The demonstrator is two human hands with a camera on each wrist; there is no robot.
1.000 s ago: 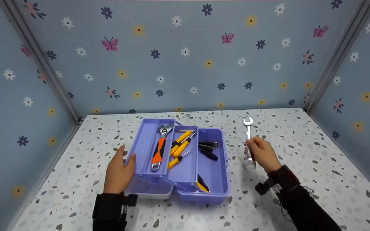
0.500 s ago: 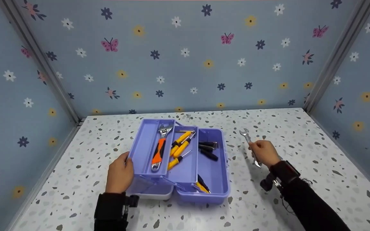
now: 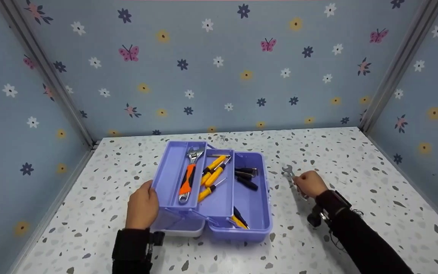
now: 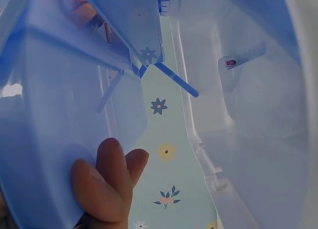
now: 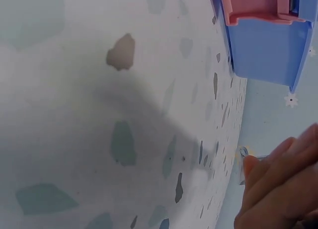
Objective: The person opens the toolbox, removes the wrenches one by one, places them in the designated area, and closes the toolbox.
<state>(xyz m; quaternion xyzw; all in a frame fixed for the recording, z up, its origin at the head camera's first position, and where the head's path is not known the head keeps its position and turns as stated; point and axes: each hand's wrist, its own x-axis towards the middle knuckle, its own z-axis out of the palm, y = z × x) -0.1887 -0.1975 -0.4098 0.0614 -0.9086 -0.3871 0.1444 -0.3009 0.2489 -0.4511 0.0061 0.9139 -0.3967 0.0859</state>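
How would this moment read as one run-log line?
left hand: holds top tray | right hand: grips silver wrench | toolbox: open | orange-handled wrench: lies in top tray

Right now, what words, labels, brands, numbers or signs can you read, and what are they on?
None readable anywhere.
Small dark-red patch seen against the translucent white plastic shell: too blurred to read.
Silver metal wrench in the right hand: any marks too small to tell.

Right hand (image 5: 280, 189), pale speckled tabletop (image 5: 89, 139), blue toolbox (image 5: 266, 50), flowered wall (image 5: 268, 117)
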